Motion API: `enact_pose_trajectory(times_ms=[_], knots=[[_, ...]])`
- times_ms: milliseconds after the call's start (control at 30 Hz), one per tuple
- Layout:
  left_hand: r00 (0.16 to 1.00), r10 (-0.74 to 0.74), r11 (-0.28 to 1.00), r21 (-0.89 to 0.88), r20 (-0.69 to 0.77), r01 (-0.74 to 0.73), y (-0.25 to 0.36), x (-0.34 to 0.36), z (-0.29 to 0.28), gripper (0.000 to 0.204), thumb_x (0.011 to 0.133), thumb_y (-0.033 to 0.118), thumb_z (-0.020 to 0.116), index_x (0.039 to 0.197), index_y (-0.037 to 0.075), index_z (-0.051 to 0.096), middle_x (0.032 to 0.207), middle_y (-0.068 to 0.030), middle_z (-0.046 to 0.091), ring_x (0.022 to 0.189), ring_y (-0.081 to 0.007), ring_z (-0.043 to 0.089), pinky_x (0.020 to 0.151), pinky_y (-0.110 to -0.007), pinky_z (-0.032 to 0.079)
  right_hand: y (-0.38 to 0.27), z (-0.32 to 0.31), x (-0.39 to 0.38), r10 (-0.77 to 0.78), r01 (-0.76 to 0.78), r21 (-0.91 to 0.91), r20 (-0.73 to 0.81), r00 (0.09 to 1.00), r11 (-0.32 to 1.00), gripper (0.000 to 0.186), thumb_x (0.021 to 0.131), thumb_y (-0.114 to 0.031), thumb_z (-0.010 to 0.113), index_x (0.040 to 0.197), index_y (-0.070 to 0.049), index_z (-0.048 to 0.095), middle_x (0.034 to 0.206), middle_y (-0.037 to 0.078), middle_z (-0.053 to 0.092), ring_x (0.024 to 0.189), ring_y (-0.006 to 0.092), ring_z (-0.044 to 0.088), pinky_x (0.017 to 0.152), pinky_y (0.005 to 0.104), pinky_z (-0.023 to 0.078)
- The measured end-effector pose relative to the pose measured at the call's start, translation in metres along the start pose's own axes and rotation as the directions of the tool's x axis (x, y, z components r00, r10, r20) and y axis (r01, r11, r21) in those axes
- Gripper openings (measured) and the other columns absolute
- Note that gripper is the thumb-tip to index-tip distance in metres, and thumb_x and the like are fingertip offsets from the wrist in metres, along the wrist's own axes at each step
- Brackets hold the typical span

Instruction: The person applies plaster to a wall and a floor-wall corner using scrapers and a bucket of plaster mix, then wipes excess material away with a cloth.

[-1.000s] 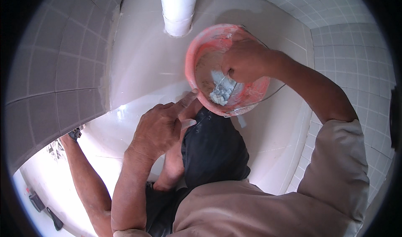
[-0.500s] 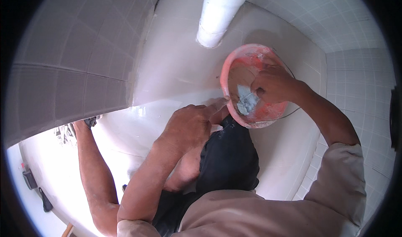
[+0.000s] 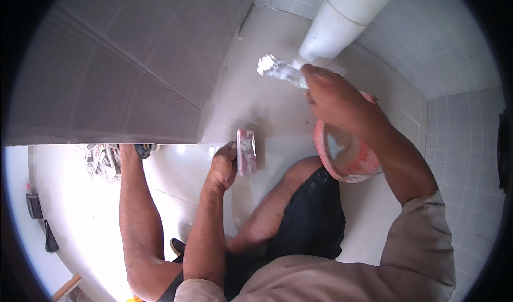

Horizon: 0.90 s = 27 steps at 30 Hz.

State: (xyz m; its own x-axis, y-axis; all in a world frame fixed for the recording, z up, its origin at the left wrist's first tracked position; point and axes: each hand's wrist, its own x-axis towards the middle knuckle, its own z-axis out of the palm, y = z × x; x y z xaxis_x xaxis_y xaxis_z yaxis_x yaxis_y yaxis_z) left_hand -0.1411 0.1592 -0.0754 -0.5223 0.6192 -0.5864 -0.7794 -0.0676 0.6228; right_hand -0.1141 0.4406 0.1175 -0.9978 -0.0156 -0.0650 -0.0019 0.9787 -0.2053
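Note:
My right hand [image 3: 335, 96] is closed on a putty knife [image 3: 286, 72], held up in front of the white pipe. White paste clings along its blade and lies thickest at the tip; the handle is hidden by my fingers. My left hand [image 3: 222, 166] grips a flat rectangular scraper-like piece [image 3: 246, 152], smeared white and dull pink. Below my right forearm, partly covered by it, stands a red bucket [image 3: 352, 171]. Its inside is caked with dried residue, and some pale blue-white paste [image 3: 336, 143] shows inside.
A thick white pipe [image 3: 334, 27] rises from the floor ahead. Grey-tiled wall [image 3: 128, 67] stands close on the left, lighter tiled wall [image 3: 465, 136] on the right. Scraps [image 3: 101, 160] lie on the bright floor beyond my left foot. My bent knees [image 3: 304, 174] frame the near floor.
My right hand has come out of the bucket, up and left, with the paste-loaded putty knife. My left hand has left the bucket rim and moved left, showing the flat piece. The view has shifted.

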Motion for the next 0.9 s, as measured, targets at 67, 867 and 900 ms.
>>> enact_pose_trajectory(times_ms=[67, 867, 900], knots=[[0.997, 0.076, 0.988, -0.135, 0.018, -0.073, -0.011, 0.007, -0.005, 0.033, 0.096, 0.006, 0.043, 0.125, -0.004, 0.055, 0.111, -0.0127, 0.065, 0.099, -0.0221, 0.064, 0.092, -0.038, 0.052, 0.006, 0.021, 0.049, 0.038, -0.034, -0.081, 0.046, 0.998, 0.996, 0.03, 0.091, -0.006, 0.054, 0.119, 0.006, 0.053, 0.106, 0.022, 0.066, 0.1, 0.0414, 0.065, 0.091, 0.0488, 0.051], [0.6, 0.798, 0.33, 0.79, 0.059, -0.517, -0.044, 0.037, 0.004, 0.028, 0.099, 0.019, 0.048, 0.118, 0.0, 0.055, 0.104, -0.0269, 0.064, 0.094, -0.0483, 0.063, 0.083, -0.05, 0.052, 0.06, 0.034, 0.316, 0.109, -0.097, -0.469, -0.002, 0.994, 0.878, 0.027, 0.087, -0.009, 0.059, 0.111, -0.008, 0.073, 0.119, 0.01, 0.071, 0.113, 0.0288, 0.067, 0.09, 0.0416, 0.054], [0.598, 0.799, 0.322, 0.797, 0.061, -0.512, -0.044, 0.037, 0.004, 0.028, 0.099, 0.019, 0.048, 0.118, 0.0, 0.055, 0.104, -0.0268, 0.064, 0.093, -0.0484, 0.063, 0.083, -0.05, 0.052, 0.058, 0.033, 0.317, 0.094, -0.071, -0.481, 0.023, 0.995, 0.874, 0.027, 0.088, -0.008, 0.059, 0.111, -0.008, 0.073, 0.118, 0.011, 0.071, 0.114, 0.0288, 0.067, 0.09, 0.0414, 0.054]])
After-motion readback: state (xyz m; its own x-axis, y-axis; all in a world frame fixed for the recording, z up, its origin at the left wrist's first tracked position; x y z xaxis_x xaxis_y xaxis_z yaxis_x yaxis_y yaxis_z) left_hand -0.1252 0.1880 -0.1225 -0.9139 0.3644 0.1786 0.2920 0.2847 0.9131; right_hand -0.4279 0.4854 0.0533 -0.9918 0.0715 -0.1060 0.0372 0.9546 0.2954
